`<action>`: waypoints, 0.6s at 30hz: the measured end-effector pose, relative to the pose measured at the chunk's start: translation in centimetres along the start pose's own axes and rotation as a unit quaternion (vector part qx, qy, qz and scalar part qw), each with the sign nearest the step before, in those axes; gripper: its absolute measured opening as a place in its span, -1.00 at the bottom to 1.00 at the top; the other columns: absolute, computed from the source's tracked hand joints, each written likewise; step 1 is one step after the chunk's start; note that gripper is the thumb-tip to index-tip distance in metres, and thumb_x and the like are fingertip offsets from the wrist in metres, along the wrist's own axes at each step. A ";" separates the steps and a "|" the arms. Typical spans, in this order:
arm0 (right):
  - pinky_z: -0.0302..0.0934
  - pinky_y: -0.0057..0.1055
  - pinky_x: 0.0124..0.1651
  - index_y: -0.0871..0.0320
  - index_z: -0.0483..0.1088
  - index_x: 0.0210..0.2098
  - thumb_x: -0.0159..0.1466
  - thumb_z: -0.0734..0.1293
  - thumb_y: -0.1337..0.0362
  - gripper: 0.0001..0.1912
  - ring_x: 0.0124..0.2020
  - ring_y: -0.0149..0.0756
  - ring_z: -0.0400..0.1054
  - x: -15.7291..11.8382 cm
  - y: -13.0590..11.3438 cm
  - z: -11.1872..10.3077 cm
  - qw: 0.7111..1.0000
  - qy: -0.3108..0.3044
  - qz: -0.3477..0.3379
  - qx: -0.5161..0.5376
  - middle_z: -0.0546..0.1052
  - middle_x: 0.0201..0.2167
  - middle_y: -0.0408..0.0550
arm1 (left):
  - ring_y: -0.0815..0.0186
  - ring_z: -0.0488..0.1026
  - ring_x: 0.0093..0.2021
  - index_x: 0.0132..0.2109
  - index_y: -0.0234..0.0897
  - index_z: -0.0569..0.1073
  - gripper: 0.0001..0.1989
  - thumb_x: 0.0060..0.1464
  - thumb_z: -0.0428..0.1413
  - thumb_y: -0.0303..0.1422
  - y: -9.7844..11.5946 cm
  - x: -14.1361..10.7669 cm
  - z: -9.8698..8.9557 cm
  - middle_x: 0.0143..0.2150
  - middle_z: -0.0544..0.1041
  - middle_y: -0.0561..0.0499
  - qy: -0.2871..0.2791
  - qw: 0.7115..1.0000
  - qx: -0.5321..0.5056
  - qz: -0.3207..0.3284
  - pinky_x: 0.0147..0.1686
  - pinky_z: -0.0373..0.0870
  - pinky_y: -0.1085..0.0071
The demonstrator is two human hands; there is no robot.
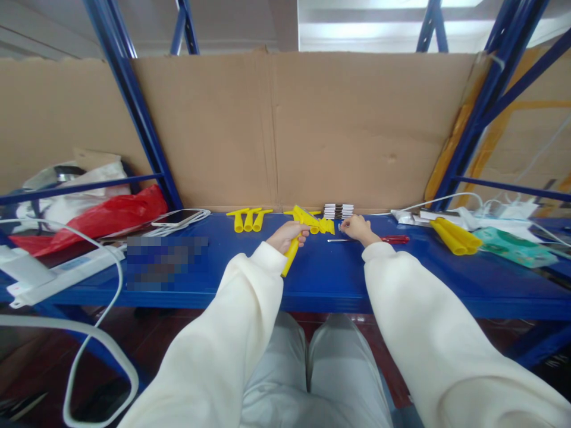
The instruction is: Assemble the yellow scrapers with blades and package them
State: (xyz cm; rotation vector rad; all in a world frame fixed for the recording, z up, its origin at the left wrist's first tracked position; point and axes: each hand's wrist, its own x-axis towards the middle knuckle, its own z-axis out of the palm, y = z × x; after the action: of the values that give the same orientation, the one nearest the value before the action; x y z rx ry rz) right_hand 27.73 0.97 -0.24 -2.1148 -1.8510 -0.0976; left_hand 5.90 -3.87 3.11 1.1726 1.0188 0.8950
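My left hand (289, 236) is wrapped round a yellow plastic handle (291, 258), a tube that slants down toward the table's front edge. Its upper end overlaps other yellow parts, so I cannot tell exactly where it stops. Several yellow plastic pieces (328, 226) lie just beyond and between my hands. My right hand (355, 227) is low over the table with its fingertips pinched together, beside small shiny bits too tiny to name. Whatever is in that pinch is hidden. Under my right wrist lies a screwdriver with a red handle (397, 239), its shaft pointing left.
Three yellow T-shaped parts (248, 221) stand in a row at the back. A stack of white, dark-banded pieces (338, 211) is near the cardboard wall (357, 131). Yellow tubes (455, 236) and a green packet (515, 246) lie right; a power strip (66, 276) and red bag (111, 217) left.
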 end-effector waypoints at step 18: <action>0.20 -0.18 0.07 0.05 0.58 -0.16 0.25 0.28 0.32 -0.75 0.08 -0.08 0.34 0.1 -0.7 0.0 1.000 0.003 -0.022 -0.021 0.55 -0.02 0.06 | 0.57 0.04 -0.75 -0.41 -0.28 0.24 -0.77 0.21 -0.04 -0.60 -0.1 -0.3 1.0 -0.67 0.19 0.22 -0.017 1.000 0.017 -0.001 -0.73 -0.07 0.63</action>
State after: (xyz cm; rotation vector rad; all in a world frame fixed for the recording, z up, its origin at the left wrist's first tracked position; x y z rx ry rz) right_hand 27.08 1.13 -0.08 -2.0987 -1.9091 -0.1538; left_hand 6.73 -4.44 3.14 1.2118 1.0102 0.8557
